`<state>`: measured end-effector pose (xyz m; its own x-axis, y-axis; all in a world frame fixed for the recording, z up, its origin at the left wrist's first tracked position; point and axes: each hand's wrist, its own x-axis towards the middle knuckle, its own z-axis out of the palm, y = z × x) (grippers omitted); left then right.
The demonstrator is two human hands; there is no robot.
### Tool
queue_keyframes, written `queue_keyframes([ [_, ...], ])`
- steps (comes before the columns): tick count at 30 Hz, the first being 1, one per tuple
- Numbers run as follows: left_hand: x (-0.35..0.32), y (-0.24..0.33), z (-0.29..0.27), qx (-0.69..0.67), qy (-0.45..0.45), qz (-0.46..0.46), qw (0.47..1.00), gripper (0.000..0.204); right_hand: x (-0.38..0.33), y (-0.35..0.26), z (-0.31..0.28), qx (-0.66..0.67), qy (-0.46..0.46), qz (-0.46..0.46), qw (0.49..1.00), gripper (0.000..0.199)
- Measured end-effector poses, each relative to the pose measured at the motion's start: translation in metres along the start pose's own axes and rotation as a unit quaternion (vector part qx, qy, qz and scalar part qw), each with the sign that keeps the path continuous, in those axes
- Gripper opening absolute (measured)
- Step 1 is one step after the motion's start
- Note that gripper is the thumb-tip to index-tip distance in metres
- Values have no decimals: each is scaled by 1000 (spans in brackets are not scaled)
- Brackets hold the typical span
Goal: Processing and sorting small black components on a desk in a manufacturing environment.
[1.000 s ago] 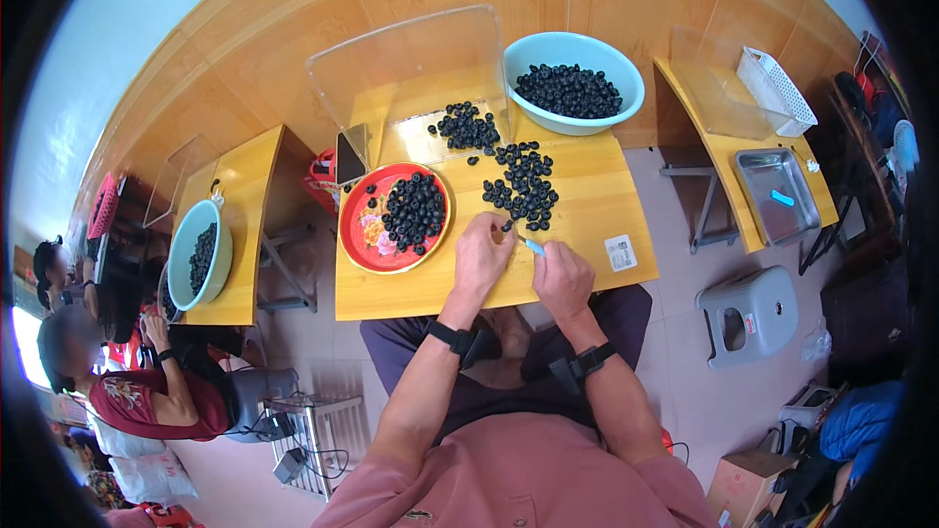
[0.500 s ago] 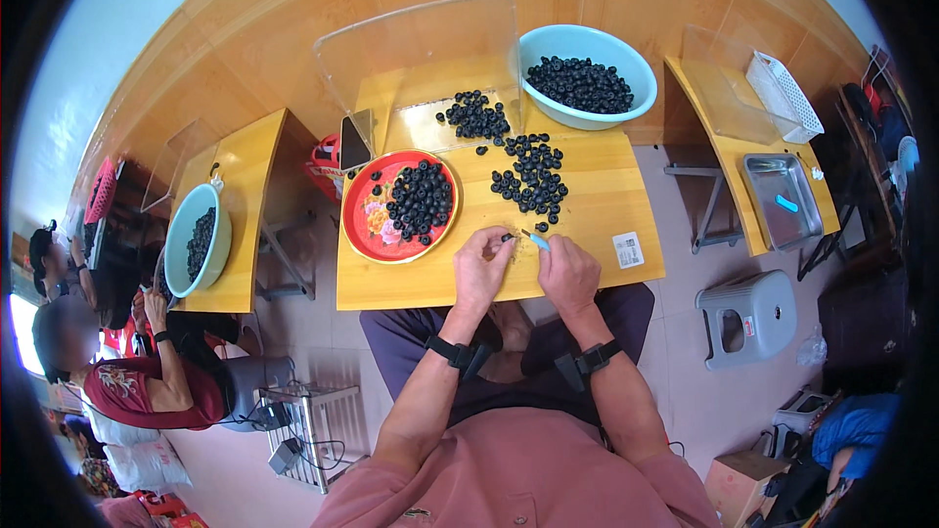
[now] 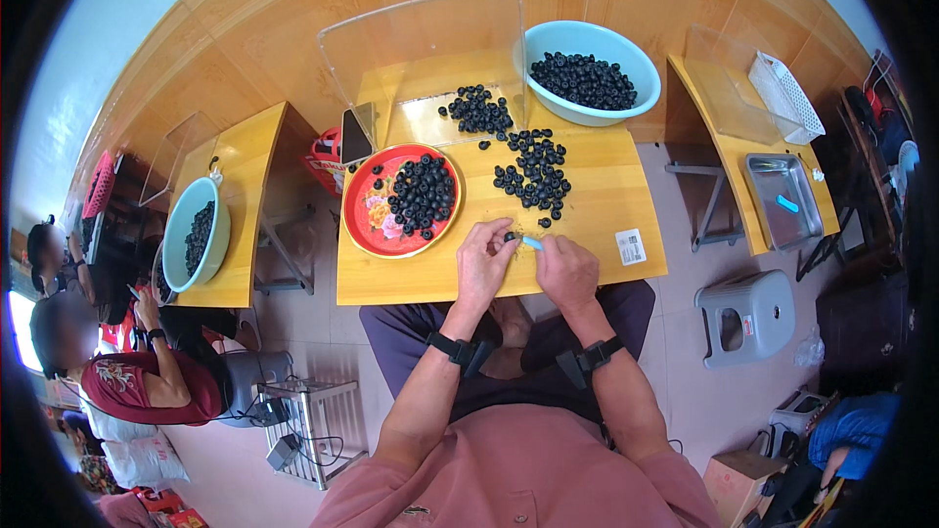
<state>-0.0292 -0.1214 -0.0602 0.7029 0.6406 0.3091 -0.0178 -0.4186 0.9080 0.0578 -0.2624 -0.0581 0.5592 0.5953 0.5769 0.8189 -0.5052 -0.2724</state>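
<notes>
At the table's near edge, my left hand (image 3: 483,258) pinches a small round black piece (image 3: 511,236) between thumb and fingers. My right hand (image 3: 566,268) is closed round a slim tool with a light-blue handle (image 3: 533,243); its tip points left, close to the piece. Thin dark crumbs lie beneath the tip. Beyond my hands, loose black pieces (image 3: 534,173) spread over the yellow table (image 3: 606,200). A red round tray (image 3: 364,235) with a flower print, to the left of my hands, bears a heap of similar pieces.
A light-blue basin (image 3: 643,73) full of black pieces stands at the far right of the table. A clear plastic box (image 3: 421,29) stands at the back, a phone (image 3: 354,140) beside it. A white label (image 3: 630,247) lies right. A co-worker (image 3: 161,372) sits left; a grey stool (image 3: 748,318) stands right.
The blue-handled tool's tip has shifted slightly toward the piece, and my right hand has turned a little. My left hand still pinches the piece; the view has shifted slightly.
</notes>
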Motion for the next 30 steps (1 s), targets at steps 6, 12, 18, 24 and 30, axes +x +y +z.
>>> queue_keyframes([
  [6, 0, 4, -2, -4, -16, -9, 1000, 34, 1, 0, 1, 3, -8, -24, 1000, 15],
  [12, 0, 6, -2, 8, -21, -8, 1000, 35, 1, 0, 0, 2, -14, -20, 1000, 15],
  [18, -2, -3, 1, -50, -22, -33, 998, 33, 2, -1, 0, 5, -13, -21, 1000, 15],
  [24, -4, -11, 0, -155, -5, -95, 983, 37, 5, 0, 2, -19, -46, 22, 999, 13],
  [30, -2, -5, -3, -93, -5, -38, 995, 32, 6, -1, 0, -19, -36, 25, 999, 14],
])
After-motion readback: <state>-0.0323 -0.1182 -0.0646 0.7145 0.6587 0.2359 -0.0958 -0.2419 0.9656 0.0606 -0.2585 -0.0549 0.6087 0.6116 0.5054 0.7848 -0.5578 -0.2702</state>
